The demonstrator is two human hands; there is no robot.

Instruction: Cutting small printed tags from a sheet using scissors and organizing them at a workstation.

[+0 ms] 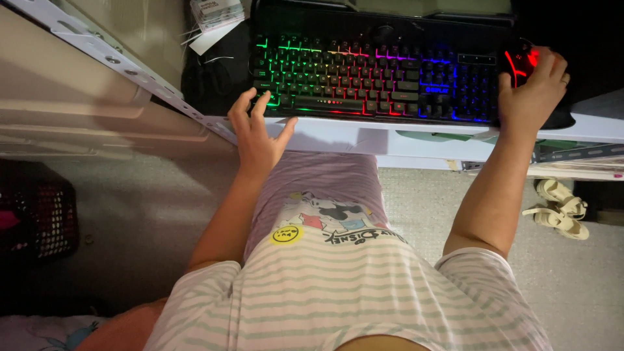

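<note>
Fingers (250,107) of left hand (259,140) spread wide, tips at front-left edge of backlit keyboard (370,75), holding nothing; no key visibly pressed. Right hand (534,91) curled over red-lit mouse (520,62), gripping it, far right of kbd. Kbd + mouse on white table (364,133). Both hands in position; typing not visibly begun. Sandals (559,208) on floor, right.

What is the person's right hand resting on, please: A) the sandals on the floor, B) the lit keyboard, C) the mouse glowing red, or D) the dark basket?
C: the right hand lies over the mouse glowing red beside the keyboard, while the left hand sits at the keyboard's near left corner.
</note>
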